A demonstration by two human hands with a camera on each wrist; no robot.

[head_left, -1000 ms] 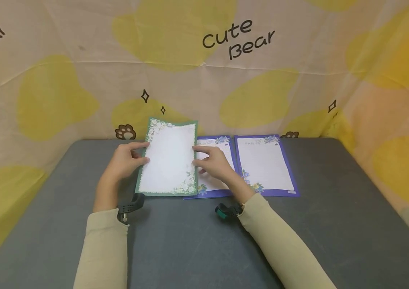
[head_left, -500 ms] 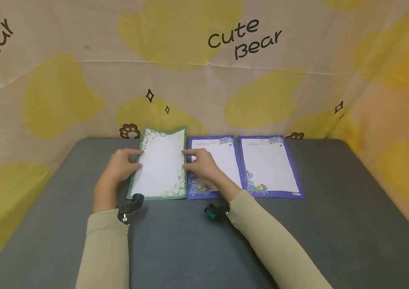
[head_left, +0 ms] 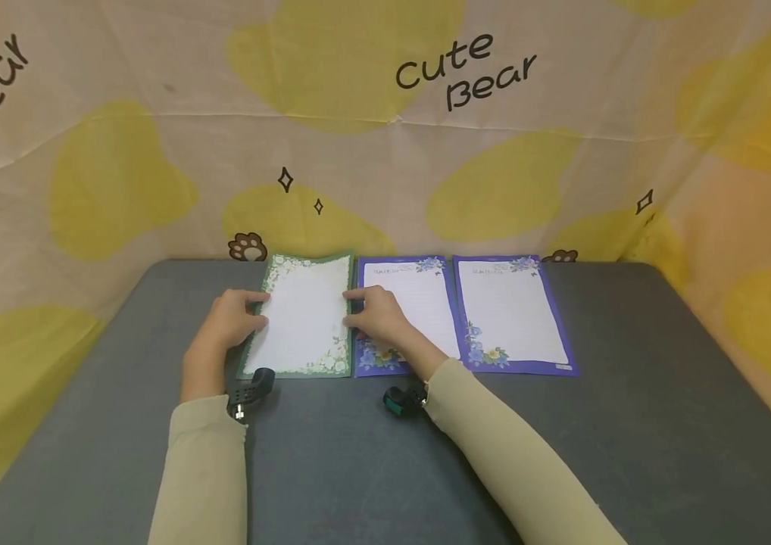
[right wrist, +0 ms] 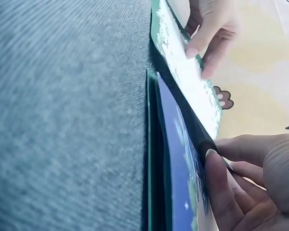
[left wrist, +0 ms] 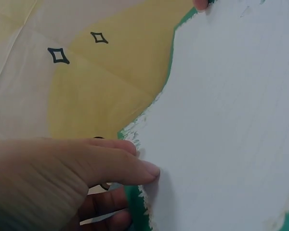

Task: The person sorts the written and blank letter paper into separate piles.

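Observation:
A white sheet of paper with a green floral border [head_left: 304, 318] is at the left of the row in the head view. My left hand [head_left: 227, 318] pinches its left edge; in the left wrist view the thumb [left wrist: 142, 169] lies on the sheet's face, other fingers behind. With thumb and fingertips my right hand [head_left: 380, 314] holds the right edge. The right wrist view shows the sheet [right wrist: 188, 72] tilted, a dark gap under its near side. Beneath my right hand lies a purple-bordered sheet [head_left: 416, 303], partly covered by the hand and wrist.
Another purple-bordered sheet [head_left: 511, 314] lies to the right, near the back edge of the dark grey table [head_left: 331, 462]. Behind the table hangs a patterned cloth [head_left: 344, 151] with yellow patches and lettering. Layered edges show under the middle sheet in the right wrist view.
Both hands have moved left and lowered the green-bordered sheet toward the table. It has slid off the middle purple-bordered sheet, whose left edge is now uncovered.

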